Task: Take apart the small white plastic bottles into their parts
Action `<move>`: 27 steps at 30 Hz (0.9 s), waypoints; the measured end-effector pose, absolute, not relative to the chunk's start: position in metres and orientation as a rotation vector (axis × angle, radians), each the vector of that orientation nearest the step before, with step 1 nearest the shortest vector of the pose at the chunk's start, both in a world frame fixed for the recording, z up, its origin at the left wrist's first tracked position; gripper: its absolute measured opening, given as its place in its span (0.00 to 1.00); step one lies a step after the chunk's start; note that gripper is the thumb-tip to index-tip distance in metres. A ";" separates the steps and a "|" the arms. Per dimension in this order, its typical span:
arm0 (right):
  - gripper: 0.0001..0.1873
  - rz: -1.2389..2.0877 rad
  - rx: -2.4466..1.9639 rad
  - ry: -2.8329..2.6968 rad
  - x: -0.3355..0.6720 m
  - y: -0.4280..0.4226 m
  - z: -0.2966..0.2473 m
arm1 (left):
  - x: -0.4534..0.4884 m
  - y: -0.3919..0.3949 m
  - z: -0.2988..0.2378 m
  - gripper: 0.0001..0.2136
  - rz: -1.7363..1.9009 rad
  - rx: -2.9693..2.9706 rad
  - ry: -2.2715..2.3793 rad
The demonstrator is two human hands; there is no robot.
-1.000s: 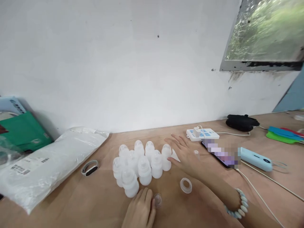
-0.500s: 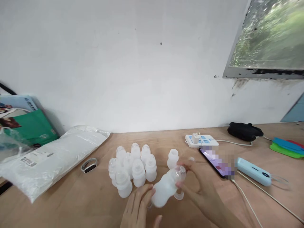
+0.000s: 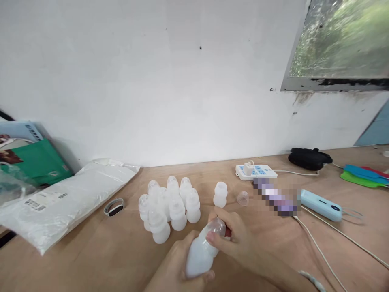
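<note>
Left hand (image 3: 178, 259): I am curling my fingers round the lower body of a bottle, thumb lying along its near side.
Right hand (image 3: 233, 234): I am pinching the bottle's clear cap (image 3: 219, 225) between thumb and fingers.
Held bottle (image 3: 199, 256): this translucent white bottle is resting between my hands, low and central in front of me.
Long axis: it is slanting — base toward me and to the left, capped end pointing up, away and to the right.
Good grip: I am best keeping the body firm without squeezing its soft-looking wall, and the cap square to the neck, pressure running straight along the axis.
Uncapped bottle (image 3: 220, 195): it is standing upright just beyond my right hand, with a loose clear dome (image 3: 242, 198) lying to its right.
Bottle cluster (image 3: 178, 217): several domed bottles are standing close together beyond my left hand.
Outer table (image 3: 121, 251): a wristband (image 3: 115, 207) and white package (image 3: 75, 194) are lying left — a power strip (image 3: 267, 172) and light-blue device (image 3: 319, 205) right.
</note>
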State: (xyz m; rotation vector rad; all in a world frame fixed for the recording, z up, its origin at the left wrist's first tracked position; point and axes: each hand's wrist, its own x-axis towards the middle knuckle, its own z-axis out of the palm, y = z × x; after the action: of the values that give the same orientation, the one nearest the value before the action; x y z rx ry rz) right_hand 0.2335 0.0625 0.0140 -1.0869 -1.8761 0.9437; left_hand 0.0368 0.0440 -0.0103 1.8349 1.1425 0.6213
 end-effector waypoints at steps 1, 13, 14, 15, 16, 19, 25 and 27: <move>0.11 1.001 -1.021 -1.881 0.235 0.063 0.015 | 0.035 0.044 -0.008 0.21 0.617 1.749 1.092; 0.10 0.901 -1.047 -1.934 0.234 0.065 -0.015 | 0.035 0.044 -0.010 0.12 0.521 1.852 1.299; 0.11 0.923 -1.054 -1.894 0.232 0.065 -0.017 | 0.035 0.042 -0.008 0.12 0.491 1.855 1.294; 0.13 0.952 -1.049 -1.854 0.231 0.064 -0.019 | 0.035 0.041 -0.006 0.13 0.462 1.831 1.261; 0.14 0.978 -1.037 -1.816 0.230 0.063 -0.020 | 0.035 0.040 -0.004 0.14 0.444 1.780 1.209; 0.15 0.979 -1.021 -1.723 0.230 0.061 -0.022 | 0.033 0.040 -0.003 0.21 0.425 1.481 1.046; 0.18 0.951 -0.953 -1.734 0.233 0.061 -0.027 | 0.035 0.043 -0.016 0.20 0.423 0.978 0.811; 0.20 0.857 -0.999 -1.664 0.239 0.067 -0.027 | 0.034 0.044 -0.020 0.19 0.428 0.932 0.736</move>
State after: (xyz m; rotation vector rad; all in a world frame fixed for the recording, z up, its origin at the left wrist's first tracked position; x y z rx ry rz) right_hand 0.2392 0.0667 -0.0272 -0.9988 -1.6642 0.8573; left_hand 0.0343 0.0442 -0.0203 0.9321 0.7365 0.4279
